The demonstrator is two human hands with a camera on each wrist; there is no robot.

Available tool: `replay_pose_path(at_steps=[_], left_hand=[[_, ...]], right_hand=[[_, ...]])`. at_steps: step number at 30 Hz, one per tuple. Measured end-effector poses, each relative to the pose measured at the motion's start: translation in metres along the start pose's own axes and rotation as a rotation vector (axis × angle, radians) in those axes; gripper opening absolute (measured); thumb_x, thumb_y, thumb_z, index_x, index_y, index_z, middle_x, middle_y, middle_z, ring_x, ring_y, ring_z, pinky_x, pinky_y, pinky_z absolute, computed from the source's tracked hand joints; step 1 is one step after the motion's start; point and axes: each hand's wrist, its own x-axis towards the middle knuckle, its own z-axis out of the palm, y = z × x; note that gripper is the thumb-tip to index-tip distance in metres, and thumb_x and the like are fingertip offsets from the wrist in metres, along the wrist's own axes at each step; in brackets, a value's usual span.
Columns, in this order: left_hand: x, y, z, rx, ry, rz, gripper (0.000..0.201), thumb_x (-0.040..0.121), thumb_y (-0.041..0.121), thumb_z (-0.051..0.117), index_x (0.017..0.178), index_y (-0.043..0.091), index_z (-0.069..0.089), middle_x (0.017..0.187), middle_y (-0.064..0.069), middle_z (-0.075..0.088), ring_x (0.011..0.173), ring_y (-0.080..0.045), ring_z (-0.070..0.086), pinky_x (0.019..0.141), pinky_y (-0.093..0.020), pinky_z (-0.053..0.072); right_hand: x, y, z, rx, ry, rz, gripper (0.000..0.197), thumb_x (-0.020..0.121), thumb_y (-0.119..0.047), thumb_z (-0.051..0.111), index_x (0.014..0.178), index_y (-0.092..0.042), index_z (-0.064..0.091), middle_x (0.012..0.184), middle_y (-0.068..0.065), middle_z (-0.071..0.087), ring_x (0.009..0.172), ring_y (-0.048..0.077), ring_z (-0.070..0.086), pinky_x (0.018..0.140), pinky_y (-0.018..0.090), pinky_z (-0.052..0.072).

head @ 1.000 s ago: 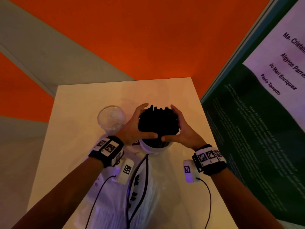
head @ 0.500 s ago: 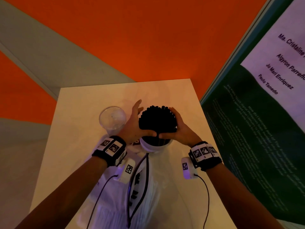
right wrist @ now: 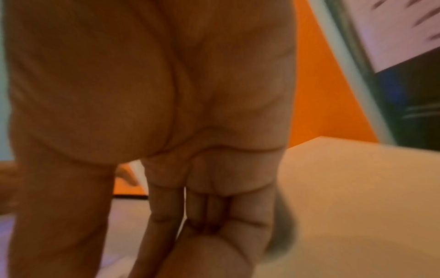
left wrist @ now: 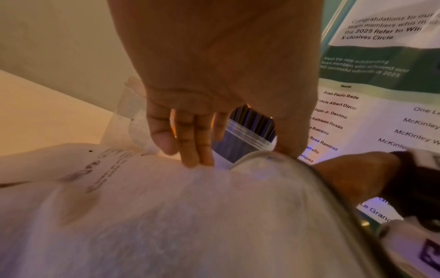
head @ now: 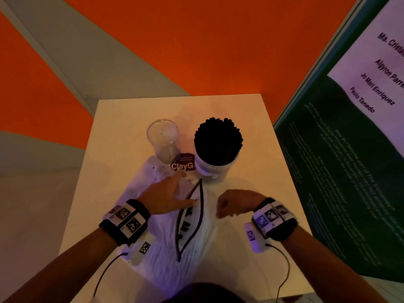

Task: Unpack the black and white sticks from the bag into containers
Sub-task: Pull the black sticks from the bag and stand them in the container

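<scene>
Left hand (left wrist: 221, 79) fingertips (left wrist: 197, 156) rest on white bag (left wrist: 166, 216) (printed).

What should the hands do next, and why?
Probably reach into the white bag for the white sticks. The black sticks already stand in the white cup, the clear cup looks empty, and the left hand rests flat on the bag beside its opening, the right hand close by.

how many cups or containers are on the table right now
2. A clear empty cup stands at the far left of the bag; a white container full of black sticks stands right of it.
</scene>
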Motion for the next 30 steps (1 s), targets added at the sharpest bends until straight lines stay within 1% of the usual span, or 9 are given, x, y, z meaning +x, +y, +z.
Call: replay_pose_path(at_steps=[3, 6, 9, 11, 14, 19, 23, 27, 30], left_hand=[[-0.008, 0.003, 0.002, -0.038, -0.038, 0.038, 0.059, 0.087, 0.035, 0.064, 0.136, 0.017, 0.036, 0.087, -0.004, 0.065, 0.073, -0.017, 0.061, 0.067, -0.027, 0.048], [-0.017, 0.011, -0.005, -0.12, 0.007, 0.133, 0.043, 0.09, 0.016, 0.063, 0.13, 0.009, 0.047, 0.089, -0.007, 0.061, 0.073, -0.015, 0.057, 0.066, -0.02, 0.043], [-0.025, 0.017, -0.011, -0.157, 0.065, 0.18, 0.029, 0.092, 0.014, 0.06, 0.121, 0.008, 0.056, 0.092, -0.002, 0.057, 0.07, 0.002, 0.053, 0.066, -0.012, 0.041], [-0.029, 0.018, -0.014, -0.162, 0.073, 0.173, 0.027, 0.092, 0.013, 0.06, 0.119, 0.009, 0.057, 0.096, -0.002, 0.057, 0.072, 0.006, 0.052, 0.067, -0.011, 0.041], [-0.033, 0.018, -0.015, -0.159, 0.049, 0.172, 0.029, 0.092, 0.014, 0.059, 0.121, 0.01, 0.056, 0.099, -0.008, 0.06, 0.073, -0.005, 0.052, 0.071, -0.022, 0.044], [-0.031, 0.018, -0.011, -0.157, 0.037, 0.177, 0.028, 0.092, 0.014, 0.059, 0.12, 0.011, 0.057, 0.101, -0.006, 0.06, 0.076, -0.007, 0.052, 0.072, -0.024, 0.043], [-0.028, 0.017, -0.008, -0.145, 0.033, 0.165, 0.028, 0.092, 0.016, 0.061, 0.119, 0.014, 0.057, 0.098, -0.002, 0.06, 0.077, -0.012, 0.055, 0.073, -0.026, 0.047], [-0.025, 0.016, -0.007, -0.146, 0.041, 0.181, 0.028, 0.091, 0.017, 0.062, 0.118, 0.013, 0.057, 0.098, -0.003, 0.06, 0.075, -0.01, 0.055, 0.072, -0.024, 0.047], [-0.024, 0.017, -0.007, -0.136, 0.03, 0.187, 0.029, 0.092, 0.018, 0.061, 0.12, 0.014, 0.057, 0.1, -0.005, 0.061, 0.076, -0.012, 0.056, 0.073, -0.026, 0.048]], right_hand=[[0.026, -0.05, 0.033, -0.054, -0.054, -0.124, 0.016, 0.091, -0.023, 0.059, 0.093, -0.009, 0.066, 0.08, 0.004, 0.061, 0.068, 0.016, 0.056, 0.065, 0.026, 0.044], [0.056, -0.082, 0.063, -0.246, 0.165, -0.127, 0.023, 0.094, -0.023, 0.052, 0.092, -0.002, 0.063, 0.092, 0.017, 0.06, 0.093, 0.033, 0.059, 0.079, 0.035, 0.043], [0.079, -0.087, 0.081, -0.375, 0.352, -0.009, 0.037, 0.096, -0.026, 0.044, 0.119, 0.002, 0.053, 0.127, 0.023, 0.052, 0.12, 0.036, 0.047, 0.105, 0.042, 0.036], [0.089, -0.085, 0.089, -0.413, 0.354, 0.087, 0.04, 0.096, -0.026, 0.042, 0.126, 0.001, 0.047, 0.134, 0.024, 0.045, 0.124, 0.036, 0.042, 0.106, 0.043, 0.035], [0.095, -0.082, 0.098, -0.439, 0.352, 0.15, 0.046, 0.098, -0.026, 0.041, 0.134, 0.002, 0.037, 0.14, 0.025, 0.037, 0.129, 0.038, 0.037, 0.107, 0.043, 0.034], [0.094, -0.077, 0.102, -0.473, 0.353, 0.178, 0.047, 0.1, -0.02, 0.04, 0.14, 0.004, 0.03, 0.145, 0.025, 0.03, 0.133, 0.038, 0.034, 0.105, 0.043, 0.037], [0.088, -0.079, 0.099, -0.406, 0.328, 0.177, 0.053, 0.1, -0.021, 0.041, 0.144, 0.005, 0.024, 0.149, 0.024, 0.027, 0.139, 0.038, 0.028, 0.11, 0.044, 0.034], [0.079, -0.079, 0.09, -0.176, 0.331, 0.099, 0.038, 0.098, -0.013, 0.042, 0.133, 0.0, 0.048, 0.135, 0.02, 0.051, 0.126, 0.033, 0.05, 0.1, 0.038, 0.042], [0.059, -0.083, 0.075, -0.135, 0.274, 0.056, 0.031, 0.098, -0.015, 0.044, 0.123, -0.001, 0.057, 0.124, 0.02, 0.059, 0.115, 0.032, 0.057, 0.094, 0.036, 0.045]])
